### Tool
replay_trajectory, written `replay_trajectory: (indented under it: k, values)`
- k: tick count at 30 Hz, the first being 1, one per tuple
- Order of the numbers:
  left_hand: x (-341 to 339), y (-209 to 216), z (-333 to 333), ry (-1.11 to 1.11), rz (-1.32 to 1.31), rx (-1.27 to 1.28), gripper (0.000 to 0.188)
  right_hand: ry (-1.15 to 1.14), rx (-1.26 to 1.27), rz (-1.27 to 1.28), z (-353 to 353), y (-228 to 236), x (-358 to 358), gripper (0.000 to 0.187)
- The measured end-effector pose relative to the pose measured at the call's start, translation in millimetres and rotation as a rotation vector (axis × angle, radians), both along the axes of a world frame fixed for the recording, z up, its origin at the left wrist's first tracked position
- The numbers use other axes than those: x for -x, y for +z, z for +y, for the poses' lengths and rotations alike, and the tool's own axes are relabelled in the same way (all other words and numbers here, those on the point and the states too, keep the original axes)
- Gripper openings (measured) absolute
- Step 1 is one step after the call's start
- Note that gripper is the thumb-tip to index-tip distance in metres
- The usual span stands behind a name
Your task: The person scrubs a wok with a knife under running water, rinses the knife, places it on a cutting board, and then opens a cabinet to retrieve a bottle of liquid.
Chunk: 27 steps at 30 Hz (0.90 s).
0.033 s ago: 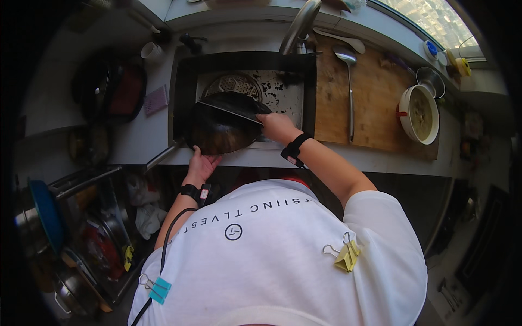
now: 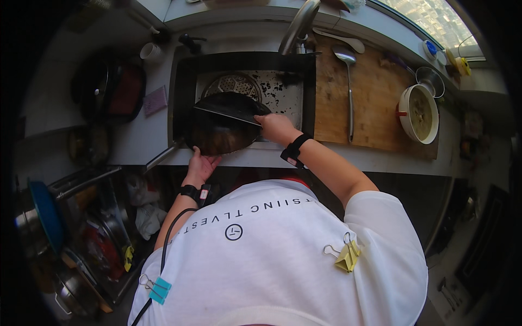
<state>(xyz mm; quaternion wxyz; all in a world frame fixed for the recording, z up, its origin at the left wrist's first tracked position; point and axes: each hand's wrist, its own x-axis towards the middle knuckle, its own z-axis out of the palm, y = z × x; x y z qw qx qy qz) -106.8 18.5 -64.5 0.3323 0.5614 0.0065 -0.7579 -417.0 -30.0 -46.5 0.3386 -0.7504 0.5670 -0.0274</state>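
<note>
A blackened wok (image 2: 223, 138) rests over the sink's near side, its handle (image 2: 163, 156) slanting down to the left past the counter edge. My left hand (image 2: 203, 163) holds the wok's near rim, fingertips against it and palm facing up. Closed around a handle, my right hand (image 2: 272, 126) grips a knife (image 2: 228, 116), whose long, thin blade lies across the dark wok surface, pointing left. The blade's lower part is hard to make out against the black. Behind the wok, a round perforated metal plate (image 2: 232, 83) lies in the sink (image 2: 187, 68), with black flakes scattered beside it.
A faucet (image 2: 299, 27) leans over the sink's back edge. On the right, a wooden cutting board (image 2: 375, 108) carries a metal spatula (image 2: 350, 92) and a white pot (image 2: 405, 117). Left of the sink lie a pink sponge-like block (image 2: 155, 101) and a white cup (image 2: 150, 51).
My right hand and the knife have slid slightly left and toward me across the wok. The left hand and the wok stay in place.
</note>
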Motion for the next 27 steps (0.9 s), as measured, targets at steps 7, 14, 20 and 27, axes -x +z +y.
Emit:
replay_trajectory:
  k: [7, 14, 20, 27]
  values:
    - [-6.7, 2.7, -1.9, 0.013, 0.028, -0.038, 0.056, -0.141, 0.041, 0.085, -19.3, 1.6, 19.5, 0.025]
    - [-25.5, 60.8, -11.3, -0.605, -0.305, -0.078, 0.037, -0.178, 0.167, -0.127, -4.7, 29.4, 34.6, 0.041]
    - [36.6, 101.8, -53.0, -0.572, -0.191, 0.232, 0.025, -0.119, 0.268, -0.255, -2.1, 42.2, 35.6, 0.051]
    - [158.1, 70.4, -104.6, -0.450, -0.041, 0.370, 0.028, -0.208, 0.202, -0.386, -4.0, 49.6, 21.8, 0.041]
